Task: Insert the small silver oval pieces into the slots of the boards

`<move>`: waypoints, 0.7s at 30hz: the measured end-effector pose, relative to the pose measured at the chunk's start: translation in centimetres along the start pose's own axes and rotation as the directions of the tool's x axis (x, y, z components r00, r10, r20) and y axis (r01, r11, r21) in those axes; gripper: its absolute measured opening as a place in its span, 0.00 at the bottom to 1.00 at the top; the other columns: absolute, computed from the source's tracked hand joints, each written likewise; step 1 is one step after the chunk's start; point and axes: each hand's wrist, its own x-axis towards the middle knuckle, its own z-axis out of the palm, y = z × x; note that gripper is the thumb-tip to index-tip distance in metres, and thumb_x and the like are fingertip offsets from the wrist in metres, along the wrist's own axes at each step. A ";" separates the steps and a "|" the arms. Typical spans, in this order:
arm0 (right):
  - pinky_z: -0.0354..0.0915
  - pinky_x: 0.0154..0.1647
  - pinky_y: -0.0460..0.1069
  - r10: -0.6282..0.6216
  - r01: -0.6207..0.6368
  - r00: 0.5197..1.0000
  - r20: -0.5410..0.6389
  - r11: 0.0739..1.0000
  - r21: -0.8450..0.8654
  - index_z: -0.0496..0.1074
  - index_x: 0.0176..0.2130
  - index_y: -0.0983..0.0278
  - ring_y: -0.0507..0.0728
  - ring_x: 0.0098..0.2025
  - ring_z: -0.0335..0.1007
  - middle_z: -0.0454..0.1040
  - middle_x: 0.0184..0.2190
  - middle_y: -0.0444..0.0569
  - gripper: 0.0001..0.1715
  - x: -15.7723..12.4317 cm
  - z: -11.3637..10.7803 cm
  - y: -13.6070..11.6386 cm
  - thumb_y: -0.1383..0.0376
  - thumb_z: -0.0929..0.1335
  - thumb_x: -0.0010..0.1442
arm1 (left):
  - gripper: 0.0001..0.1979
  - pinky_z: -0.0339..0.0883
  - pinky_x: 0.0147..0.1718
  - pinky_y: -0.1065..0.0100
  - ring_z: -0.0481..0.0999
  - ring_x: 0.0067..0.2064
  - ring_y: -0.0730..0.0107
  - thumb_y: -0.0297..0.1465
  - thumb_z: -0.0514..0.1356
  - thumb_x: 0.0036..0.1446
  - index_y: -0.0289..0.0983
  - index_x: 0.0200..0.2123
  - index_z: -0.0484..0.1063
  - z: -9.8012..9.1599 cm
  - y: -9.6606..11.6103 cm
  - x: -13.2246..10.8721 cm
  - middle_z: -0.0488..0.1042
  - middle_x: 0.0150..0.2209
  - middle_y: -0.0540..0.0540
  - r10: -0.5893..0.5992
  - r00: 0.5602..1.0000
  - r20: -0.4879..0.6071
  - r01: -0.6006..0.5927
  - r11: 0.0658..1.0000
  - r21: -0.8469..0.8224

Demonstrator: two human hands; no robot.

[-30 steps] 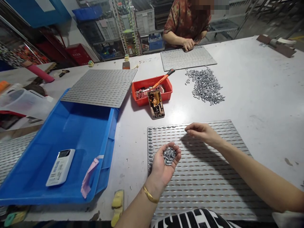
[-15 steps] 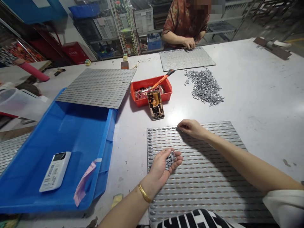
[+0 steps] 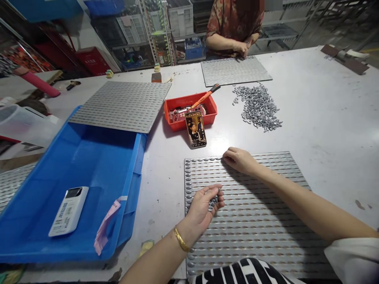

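Note:
My left hand (image 3: 204, 205) is curled palm up over the left part of a grey slotted board (image 3: 254, 221), cupping several small silver oval pieces (image 3: 213, 202). At the board's top edge, my right hand (image 3: 238, 159) is closed in a pinch; whatever lies between its fingertips is too small to make out. Similar oval pieces sit in a line along the board's left edge and along the top edge up to my right fingertips. A loose pile of these pieces (image 3: 260, 108) lies on the table beyond the board.
A phone (image 3: 196, 129) leans on a red bin (image 3: 174, 125) holding an orange-handled tool. Left stands a blue crate (image 3: 100, 165) with a white device inside and another board (image 3: 124, 104) across its far end. Opposite, a person works at a board (image 3: 237, 73).
The fingers of my left hand have curled in, with the thumb over the pieces. My right hand stays at the top edge. The view has shifted slightly.

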 end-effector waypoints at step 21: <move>0.68 0.35 0.48 -0.198 0.203 0.978 -0.069 0.814 0.545 0.72 0.43 0.61 0.54 0.38 0.69 0.72 0.37 0.51 0.10 -5.7 -2.4 -7.7 0.65 0.62 0.65 | 0.11 0.69 0.31 0.74 0.71 0.29 0.77 0.29 0.69 0.47 0.34 0.33 0.72 0.8 0.3 0.3 0.72 0.28 0.49 0.129 0.991 -0.026 -0.130 0.991 -0.015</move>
